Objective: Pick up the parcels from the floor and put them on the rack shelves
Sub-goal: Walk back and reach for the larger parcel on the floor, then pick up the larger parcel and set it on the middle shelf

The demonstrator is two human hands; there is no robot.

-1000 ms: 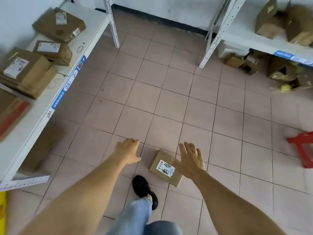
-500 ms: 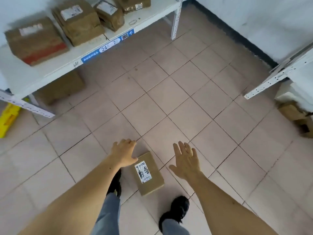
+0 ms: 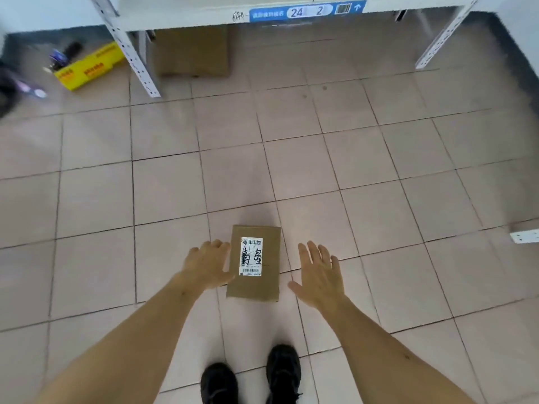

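Observation:
A small brown cardboard parcel (image 3: 254, 263) with a white shipping label lies flat on the tiled floor just ahead of my feet. My left hand (image 3: 207, 263) hovers at its left edge, fingers curled down and apart, overlapping the box side. My right hand (image 3: 319, 272) is spread open a little to the right of the parcel, not touching it. The white rack shelf (image 3: 204, 16) with a blue "24 2" tag runs along the top of the view.
A larger brown box (image 3: 192, 51) sits on the floor under the shelf. A yellow box (image 3: 89, 67) with small items lies at the far left beside the rack leg (image 3: 131, 51). Another rack leg (image 3: 443, 33) stands at the right. My black shoes (image 3: 250, 377) are below.
I have turned to face the rack head-on; the parcel now lies straight between my hands, and both hands have come lower and closer to its sides.

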